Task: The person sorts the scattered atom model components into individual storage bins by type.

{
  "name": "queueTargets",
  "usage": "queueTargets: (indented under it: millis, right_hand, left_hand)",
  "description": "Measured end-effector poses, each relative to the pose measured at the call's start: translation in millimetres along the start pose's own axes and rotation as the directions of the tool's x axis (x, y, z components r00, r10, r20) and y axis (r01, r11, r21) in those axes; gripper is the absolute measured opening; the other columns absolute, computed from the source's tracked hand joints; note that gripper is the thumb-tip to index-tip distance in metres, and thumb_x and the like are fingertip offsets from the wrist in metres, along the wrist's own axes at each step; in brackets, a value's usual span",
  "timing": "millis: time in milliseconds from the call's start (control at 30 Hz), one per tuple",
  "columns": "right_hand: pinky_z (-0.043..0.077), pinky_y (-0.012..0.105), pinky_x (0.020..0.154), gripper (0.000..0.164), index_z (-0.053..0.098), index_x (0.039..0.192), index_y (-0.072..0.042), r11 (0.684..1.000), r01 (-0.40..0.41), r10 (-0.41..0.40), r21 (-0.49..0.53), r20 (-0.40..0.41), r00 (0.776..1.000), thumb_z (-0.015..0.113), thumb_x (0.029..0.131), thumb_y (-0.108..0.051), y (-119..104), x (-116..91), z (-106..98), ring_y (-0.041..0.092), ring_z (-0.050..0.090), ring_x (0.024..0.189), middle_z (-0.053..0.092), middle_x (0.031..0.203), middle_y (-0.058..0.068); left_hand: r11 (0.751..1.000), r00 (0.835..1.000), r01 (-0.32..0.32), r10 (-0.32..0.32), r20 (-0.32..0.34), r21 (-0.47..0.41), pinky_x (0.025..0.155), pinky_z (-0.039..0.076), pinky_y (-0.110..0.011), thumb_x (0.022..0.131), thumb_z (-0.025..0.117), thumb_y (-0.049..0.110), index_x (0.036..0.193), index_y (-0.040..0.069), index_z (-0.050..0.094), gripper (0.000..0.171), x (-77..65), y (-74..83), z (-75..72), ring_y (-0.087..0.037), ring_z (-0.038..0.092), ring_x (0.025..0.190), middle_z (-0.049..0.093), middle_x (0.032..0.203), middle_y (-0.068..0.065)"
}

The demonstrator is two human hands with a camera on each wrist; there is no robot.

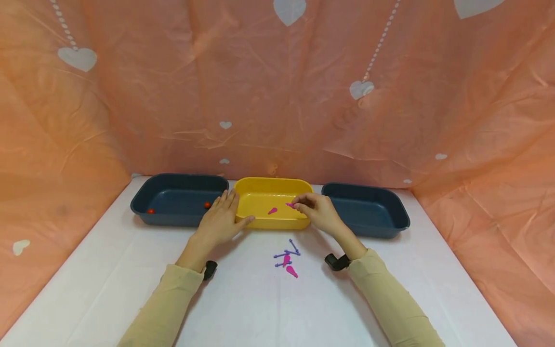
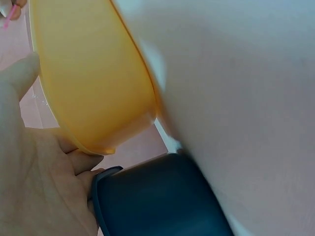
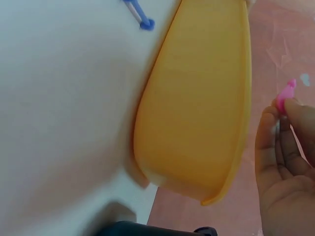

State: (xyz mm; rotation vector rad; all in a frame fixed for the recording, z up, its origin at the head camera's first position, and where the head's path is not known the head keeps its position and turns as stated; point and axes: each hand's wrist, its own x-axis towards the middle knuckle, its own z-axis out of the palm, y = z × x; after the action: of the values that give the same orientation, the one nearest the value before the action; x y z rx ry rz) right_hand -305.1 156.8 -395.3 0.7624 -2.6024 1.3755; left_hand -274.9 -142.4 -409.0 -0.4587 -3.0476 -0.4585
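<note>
A yellow tray (image 1: 260, 185) stands at the back of the white table between two dark blue trays. One pink piece (image 1: 272, 210) lies inside it. My right hand (image 1: 314, 209) hovers over the yellow tray's right side and pinches a second pink piece (image 1: 289, 205), also seen in the right wrist view as a pink piece (image 3: 285, 94) at my fingertips (image 3: 275, 123). My left hand (image 1: 223, 219) rests flat against the yellow tray's left front corner (image 2: 93, 142), fingers straight. A small heap of purple sticks (image 1: 287, 252) and pink pieces (image 1: 291, 271) lies on the table in front.
The left blue tray (image 1: 173, 185) holds two small red balls (image 1: 150, 211). The right blue tray (image 1: 368, 193) shows nothing inside. An orange sheet with white hearts (image 1: 78, 58) walls in the table on three sides.
</note>
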Motion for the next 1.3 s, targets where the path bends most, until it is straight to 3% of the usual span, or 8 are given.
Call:
queueTargets:
  millis: [400, 733, 1033, 1300]
  right_hand:
    - [0.057, 0.024, 0.076, 0.014, 0.078, 0.109, -0.003, 0.991, -0.059, 0.075, -0.116, 0.137, 0.988, 0.068, 0.101, -0.010, 7, 37, 7, 0.023, 0.067, 0.085, 0.076, 0.099, 0.009]
    - [0.059, 0.031, 0.090, 0.014, 0.077, 0.109, -0.002, 0.968, 0.003, 0.066, -0.249, 0.269, 0.961, 0.066, 0.101, -0.005, 15, 55, 18, 0.020, 0.065, 0.090, 0.075, 0.101, 0.008]
    - [0.058, 0.035, 0.096, 0.014, 0.077, 0.109, -0.002, 0.963, -0.002, 0.080, -0.271, 0.281, 0.956, 0.065, 0.101, -0.002, 13, 55, 21, 0.023, 0.065, 0.094, 0.076, 0.103, 0.009]
    - [0.058, 0.034, 0.093, 0.016, 0.076, 0.113, -0.002, 0.973, -0.018, 0.070, -0.232, 0.220, 0.973, 0.066, 0.102, -0.007, 4, 45, 17, 0.023, 0.065, 0.096, 0.075, 0.106, 0.008]
  left_hand:
    - [1.000, 1.000, 0.002, -0.002, 0.007, 0.002, 0.129, 0.011, -0.054, 0.103, 0.050, 0.062, 0.161, -0.009, 0.020, 0.096, 1.2, 0.2, 0.2, -0.041, 0.008, 0.159, 0.014, 0.171, -0.024]
    - [1.000, 1.000, 0.006, -0.006, 0.006, 0.003, 0.129, 0.010, -0.053, 0.103, 0.051, 0.061, 0.161, -0.009, 0.020, 0.096, 0.3, 1.4, -1.8, -0.040, 0.008, 0.159, 0.015, 0.171, -0.024]
    - [1.000, 1.000, 0.004, -0.004, -0.001, 0.001, 0.129, 0.012, -0.054, 0.103, 0.050, 0.062, 0.161, -0.008, 0.020, 0.096, 1.2, 1.8, 0.3, -0.040, 0.008, 0.159, 0.014, 0.171, -0.024]
    - [1.000, 1.000, 0.005, -0.006, 0.016, 0.011, 0.129, 0.011, -0.054, 0.104, 0.048, 0.064, 0.161, -0.008, 0.020, 0.096, 1.0, 1.9, -1.4, -0.041, 0.008, 0.159, 0.013, 0.171, -0.024]
